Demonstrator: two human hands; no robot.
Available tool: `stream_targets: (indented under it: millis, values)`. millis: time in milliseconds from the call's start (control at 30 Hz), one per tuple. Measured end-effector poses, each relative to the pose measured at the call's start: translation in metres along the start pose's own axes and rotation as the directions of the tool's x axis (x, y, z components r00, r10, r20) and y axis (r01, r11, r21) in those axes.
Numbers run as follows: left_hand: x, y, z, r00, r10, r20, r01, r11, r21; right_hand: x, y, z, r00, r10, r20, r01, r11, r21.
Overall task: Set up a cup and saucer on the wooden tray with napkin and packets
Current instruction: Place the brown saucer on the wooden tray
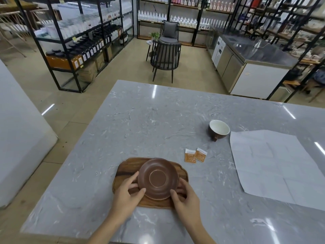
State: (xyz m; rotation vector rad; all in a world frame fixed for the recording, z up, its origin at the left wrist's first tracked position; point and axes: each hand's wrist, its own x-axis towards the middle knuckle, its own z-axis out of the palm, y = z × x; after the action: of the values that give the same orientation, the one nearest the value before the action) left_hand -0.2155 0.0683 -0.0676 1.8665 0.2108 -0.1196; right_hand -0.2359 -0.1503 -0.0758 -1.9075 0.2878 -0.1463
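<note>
A brown saucer lies on the wooden tray near the table's front. My left hand grips the saucer's left rim and my right hand grips its right rim. Two orange packets lie side by side on the marble to the right of the tray. Farther back right stands a brown cup with a white inside, its handle toward me. A large white unfolded napkin is spread flat at the right.
The grey marble table extends well behind the tray. Beyond it are a dark chair, black shelving with bottles, and a steel counter at the right.
</note>
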Motion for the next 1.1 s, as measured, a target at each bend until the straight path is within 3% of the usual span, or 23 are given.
stream_targets:
  millis: [167,333,533,1100]
  values:
    - [-0.005,-0.001,0.004,1.0,-0.013,-0.027,0.012,0.999,-0.043,-0.016,-0.003,0.006,0.99,-0.14,0.017,0.141,0.986,-0.085]
    - [-0.005,-0.003,0.003,1.0,-0.01,-0.016,0.009,0.999,-0.05,-0.019,-0.007,0.006,0.987,-0.163,0.012,0.163,0.98,-0.115]
    - [-0.005,-0.008,0.005,0.999,-0.009,-0.043,0.006,0.998,-0.069,-0.022,-0.009,0.01,0.981,-0.193,0.002,0.187,0.944,-0.272]
    - [-0.003,-0.012,-0.003,1.0,0.008,-0.012,-0.009,0.998,-0.064,-0.022,-0.001,0.016,0.987,-0.151,-0.048,0.135,0.96,-0.244]
